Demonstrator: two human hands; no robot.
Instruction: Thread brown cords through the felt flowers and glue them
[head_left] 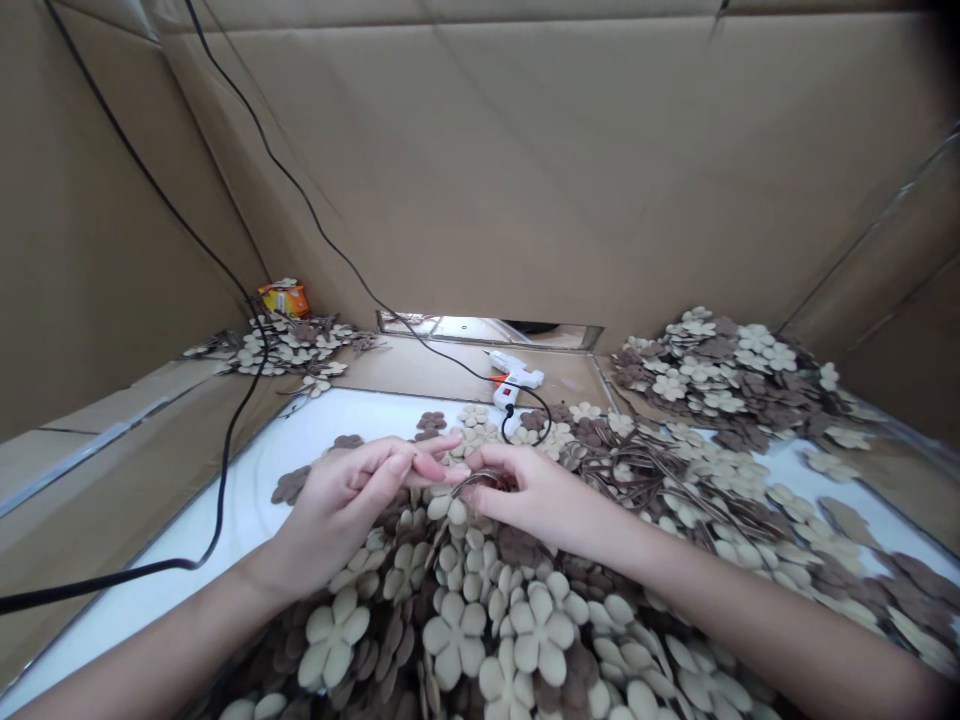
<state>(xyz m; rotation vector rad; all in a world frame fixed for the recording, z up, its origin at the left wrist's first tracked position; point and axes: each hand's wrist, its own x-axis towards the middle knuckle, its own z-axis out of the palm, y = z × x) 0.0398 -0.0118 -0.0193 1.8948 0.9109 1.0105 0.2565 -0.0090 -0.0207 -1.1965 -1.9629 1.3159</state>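
Note:
My left hand (352,495) and my right hand (536,495) meet at the centre above a heap of beige and brown felt flowers (517,620). The fingertips of both are pinched together around a thin dark looped strip (480,478). The left fingers stretch toward the right hand's thumb. Both forearms come in from the bottom edge, resting over the flowers.
A white glue gun (516,377) with a black cord (225,440) lies at the back on the white table (247,500). More flower piles sit back left (289,345) and back right (720,375). An orange box (285,298) stands in the far left corner. Cardboard walls (525,170) enclose the space.

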